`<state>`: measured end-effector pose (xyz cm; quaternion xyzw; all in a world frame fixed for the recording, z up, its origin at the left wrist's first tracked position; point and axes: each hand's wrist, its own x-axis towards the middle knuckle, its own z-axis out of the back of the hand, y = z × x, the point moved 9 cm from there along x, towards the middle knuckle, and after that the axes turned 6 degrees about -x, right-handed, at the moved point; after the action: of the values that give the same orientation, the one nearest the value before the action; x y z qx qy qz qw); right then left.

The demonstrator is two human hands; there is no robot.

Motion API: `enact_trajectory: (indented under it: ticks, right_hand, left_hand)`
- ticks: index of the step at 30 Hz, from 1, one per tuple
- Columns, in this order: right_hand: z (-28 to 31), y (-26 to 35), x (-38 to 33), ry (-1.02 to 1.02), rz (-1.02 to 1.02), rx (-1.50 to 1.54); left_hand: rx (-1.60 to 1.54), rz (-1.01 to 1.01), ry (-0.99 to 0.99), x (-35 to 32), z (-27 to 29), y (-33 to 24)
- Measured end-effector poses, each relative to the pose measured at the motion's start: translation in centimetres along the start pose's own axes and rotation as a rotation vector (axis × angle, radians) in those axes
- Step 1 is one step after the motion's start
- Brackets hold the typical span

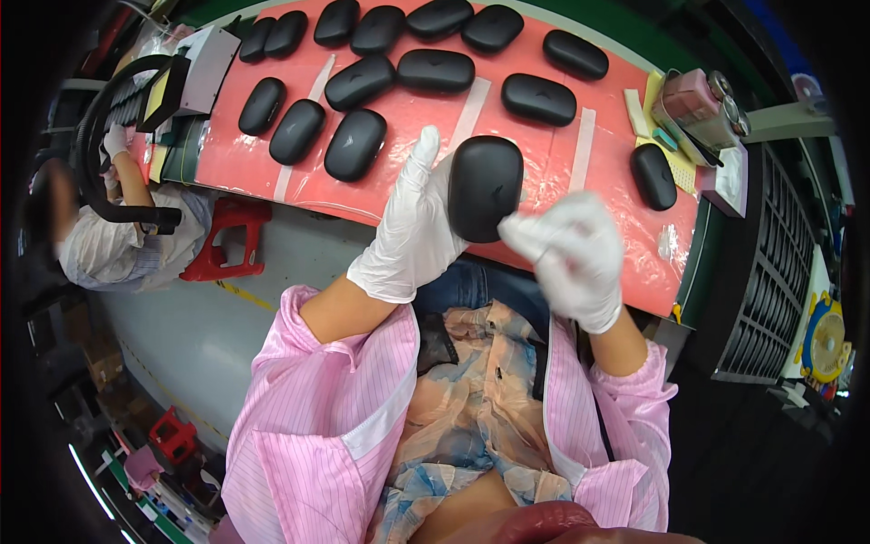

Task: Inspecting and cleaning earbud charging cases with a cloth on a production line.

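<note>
A smooth black oval case [486, 189] with a small mark on its face lies in my left hand [410, 231], which wears a white glove. The left thumb points up and away; the other fingers are behind the case. My right hand [578, 258], also in a white glove, is at the lower right edge of the case. Its fingers are curled together and partly smeared by motion, so anything between them cannot be made out. Several similar cases, such as this one [355, 145], lie on the red mat [408, 189] beyond my hands.
At the table's right are a single case [653, 177], a yellow sponge [666, 159], and metal-capped containers [698, 100]. A black slotted rack [766, 263] stands beside the table. On the left are a black ring-shaped lamp [91, 145], a red stool [231, 240] and another person [136, 240].
</note>
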<state>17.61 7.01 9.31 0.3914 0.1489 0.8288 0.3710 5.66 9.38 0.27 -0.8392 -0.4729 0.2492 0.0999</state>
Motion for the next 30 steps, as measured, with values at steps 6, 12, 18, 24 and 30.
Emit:
enact_trajectory:
  ticks: [6,12,18,24,30]
  right_hand:
    - [-0.9,-0.4,3.6,-0.020,0.015,-0.037]
    - [-0.7,1.5,-1.5,0.058,0.162,-0.015]
    - [1.4,-3.5,2.5,-0.120,-0.073,0.091]
    - [-2.9,0.1,-2.8,-0.102,0.022,0.019]
    - [-3.3,0.7,-4.3,-0.188,0.028,0.008]
  left_hand:
    - [0.034,0.049,-0.047,-0.9,-1.1,1.2]
    - [0.054,0.079,-0.070,-0.4,0.1,1.2]
    - [-0.067,0.113,0.024,-0.9,-1.9,1.7]
    - [-0.176,-0.040,-0.085,0.1,-1.0,1.2]
    - [-0.188,-0.124,-0.065,0.4,-1.0,1.5]
